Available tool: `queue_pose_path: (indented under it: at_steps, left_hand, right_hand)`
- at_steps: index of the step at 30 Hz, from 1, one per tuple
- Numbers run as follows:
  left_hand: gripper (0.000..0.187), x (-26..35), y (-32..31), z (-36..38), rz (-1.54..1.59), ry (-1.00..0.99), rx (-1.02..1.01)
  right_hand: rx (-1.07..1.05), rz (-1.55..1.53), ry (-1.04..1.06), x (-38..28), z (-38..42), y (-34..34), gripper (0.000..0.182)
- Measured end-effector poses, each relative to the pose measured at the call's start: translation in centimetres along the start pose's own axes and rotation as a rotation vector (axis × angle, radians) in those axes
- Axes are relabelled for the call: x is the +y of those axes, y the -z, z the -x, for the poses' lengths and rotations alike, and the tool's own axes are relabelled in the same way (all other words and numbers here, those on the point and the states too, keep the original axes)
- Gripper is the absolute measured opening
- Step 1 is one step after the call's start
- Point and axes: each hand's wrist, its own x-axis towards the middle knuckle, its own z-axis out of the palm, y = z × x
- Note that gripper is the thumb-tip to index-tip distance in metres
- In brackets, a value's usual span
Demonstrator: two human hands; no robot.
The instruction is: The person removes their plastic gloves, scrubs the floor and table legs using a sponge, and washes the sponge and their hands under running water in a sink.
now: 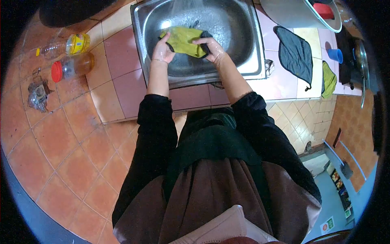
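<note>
Left hand (163, 51) closed on left edge of yellow-green cloth (185, 40), right hand (212, 48) gripping its right side, fingers curled over dark trim. Cloth held inside steel sink (243, 61), under running water (185, 8). Looks wet, mid-rinse; wringing and hanging out likely still to do. Second yellow-green cloth (329, 81) and dark grey cloth (295, 55) lying on tiled desk (280, 83) right of sink. Two plastic bottles (71, 55) on their sides left of sink. Orange tile floor (61, 154), large basin (300, 14) at top right.
</note>
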Motion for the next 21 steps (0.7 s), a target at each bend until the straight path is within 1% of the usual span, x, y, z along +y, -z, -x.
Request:
queue_pose_path:
  at_steps: [2,3,4,5,6,7,8,10,11,12,13,14,15,16,18,20,21]
  left_hand:
    - [0.031,0.0,-0.6,-0.1,-0.031,-0.027,0.028]
    - [0.031,0.0,-0.7,-0.3,-0.031,-0.025,0.025]
    - [0.029,-0.1,-0.9,-0.4,-0.023,-0.037,-0.029]
    - [0.028,-0.2,-1.0,-0.6,-0.015,-0.049,-0.083]
    - [0.028,-0.2,-1.8,-0.2,-0.016,-0.046,-0.085]
    - [0.028,-0.2,-2.4,0.4,-0.036,-0.08,-0.098]
    - [0.028,-0.3,-2.8,0.7,-0.056,-0.115,-0.111]
    - [0.029,-0.4,-3.2,0.8,-0.067,-0.14,-0.134]
    - [0.03,-0.5,-3.2,0.6,-0.079,-0.167,-0.157]
    - [0.03,-0.6,-3.2,0.5,-0.081,-0.167,-0.158]
    - [0.033,-0.8,-3.2,0.3,-0.119,-0.215,-0.165]
    - [0.037,-0.9,-3.4,0.3,-0.157,-0.263,-0.172]
    - [0.037,-1.0,-3.4,0.3,-0.159,-0.261,-0.172]
    - [0.04,-1.2,-3.4,0.4,-0.164,-0.265,-0.163]
    - [0.043,-1.6,-3.7,0.7,-0.171,-0.268,-0.155]
    - [0.045,-2.1,-3.7,0.8,-0.143,-0.259,-0.211]
    - [0.049,-2.3,-3.6,0.8,-0.158,-0.211,-0.217]
  right_hand:
    - [0.157,0.159,0.017,0.5,-1.2,2.5,0.034]
    - [0.335,0.168,0.02,0.4,-1.2,2.8,0.027]
    - [0.338,0.167,0.023,0.5,-1.8,4.0,0.027]
    - [0.464,0.198,0.05,0.8,-3.4,6.8,0.023]
    - [0.591,0.23,0.075,0.7,-3.3,6.6,0.02]
    - [0.594,0.179,0.167,1.0,-2.7,6.7,0.019]
    - [0.595,0.179,0.168,1.0,-2.5,6.4,0.019]
    - [0.88,0.275,0.345,1.3,-1.9,5.7,0.018]
    - [0.939,0.308,0.379,0.9,-0.2,3.0,0.017]
    - [0.938,0.306,0.379,1.4,-0.7,3.7,0.017]
    - [0.793,0.354,0.568,2.1,-1.4,4.6,0.018]
    - [0.641,0.4,0.752,2.2,-1.2,3.9,0.019]
    - [0.522,0.369,0.78,2.2,-1.0,3.2,0.025]
    - [0.523,0.366,0.781,2.1,-1.0,2.4,0.025]
    - [0.399,0.494,0.79,2.0,-0.6,0.2,0.025]
    - [0.356,0.521,0.786,2.3,-1.5,-1.0,0.026]
    - [0.314,0.55,0.78,2.4,-1.9,-1.3,0.027]
